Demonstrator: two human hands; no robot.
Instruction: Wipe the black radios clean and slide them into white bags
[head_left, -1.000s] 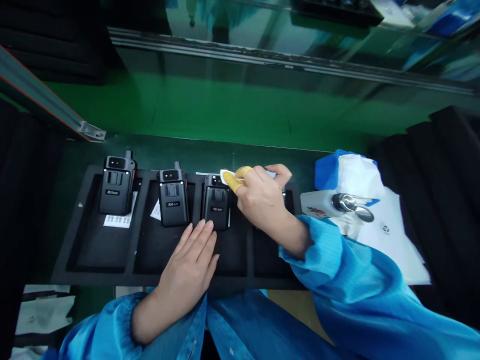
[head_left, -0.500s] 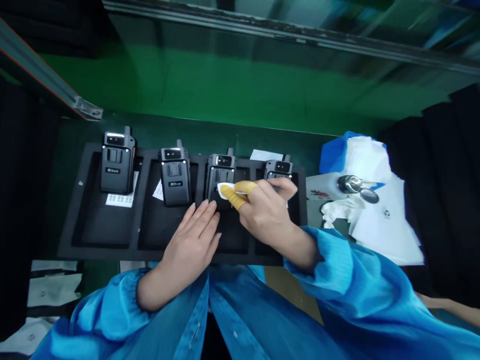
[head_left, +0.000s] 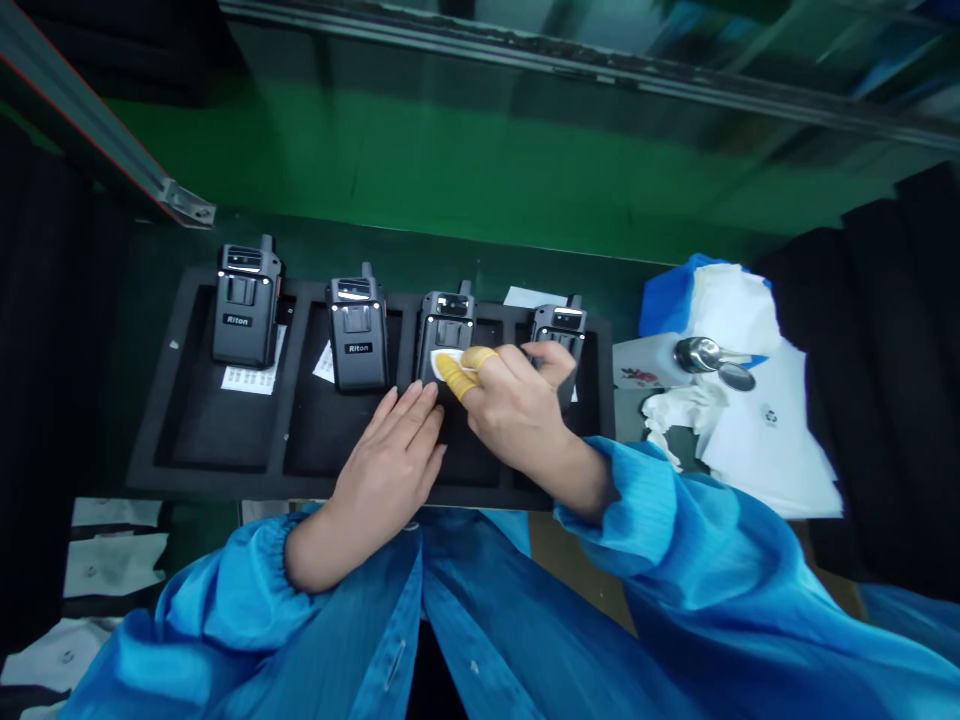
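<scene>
Several black handheld radios lie face down across a black foam tray point(head_left: 274, 420). My right hand point(head_left: 517, 395), with yellow finger cots on two fingers, pinches a white wipe point(head_left: 442, 364) against the third radio point(head_left: 448, 320) from the left. The wipe and fingers cover the place where its label would be. My left hand point(head_left: 394, 450) lies flat with fingers stretched out, its fingertips at the lower edge of that same radio. The "Riton" label shows on the leftmost radio point(head_left: 246, 305) and the second radio point(head_left: 358, 330). My right hand partly hides the fourth radio point(head_left: 566, 335).
On the right are a blue box point(head_left: 664, 300), a stack of white sheets point(head_left: 780, 430), a metal dispenser point(head_left: 697, 353) with its lid open and crumpled wipes point(head_left: 679, 410). White bags point(head_left: 116, 565) lie at lower left. A metal bar point(head_left: 97, 110) slants at upper left.
The wipe in my right hand has shifted slightly on the third radio, and the fourth radio shows more. My left hand stays beside the radio. The whole view has moved a little.
</scene>
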